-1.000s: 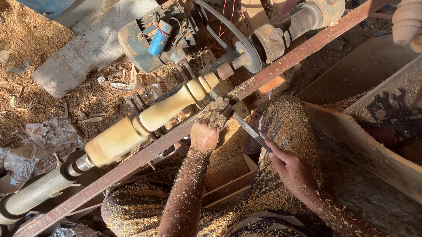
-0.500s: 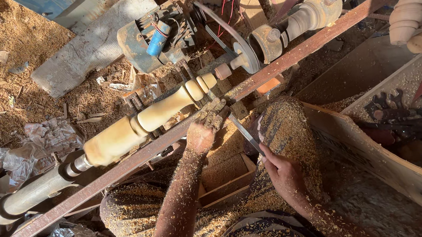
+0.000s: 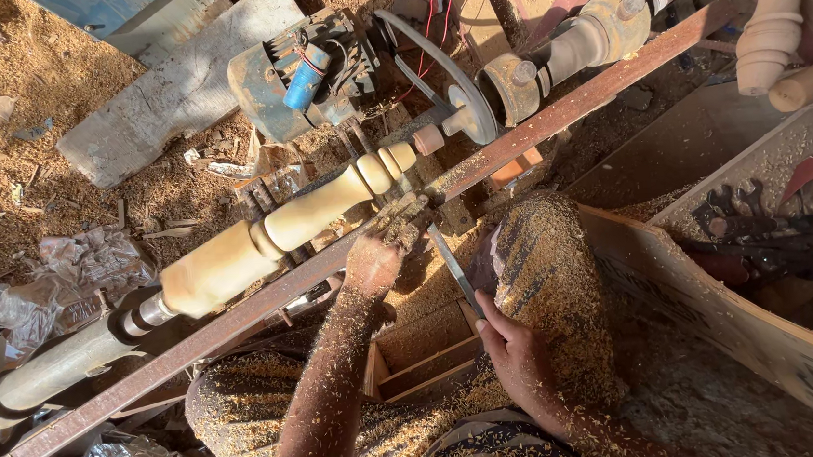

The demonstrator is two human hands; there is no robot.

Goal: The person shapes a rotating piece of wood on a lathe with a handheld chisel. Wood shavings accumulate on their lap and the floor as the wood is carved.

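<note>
Rusty tool-rest bar (image 3: 552, 115) ran diagonally just in front of the pale turned spindle (image 3: 313, 212), leaving little room between. Left hand (image 3: 379, 250) rested on the bar, fingers curled over the chisel (image 3: 453, 268) tip, apparently. Right hand (image 3: 512, 346) gripped its handle end. Sawdust coated both forearms.

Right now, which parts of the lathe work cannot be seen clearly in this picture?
Head view only:
- The chisel tip: hidden under the left hand and the rusty rail.
- The chisel handle: covered by the right hand.
- The exact spot where the tool meets the turned wood spindle: hidden by the fingers.
- Whether the spindle is spinning: one picture cannot show it.
- The spindle's left end: cut off by the edge.
</note>
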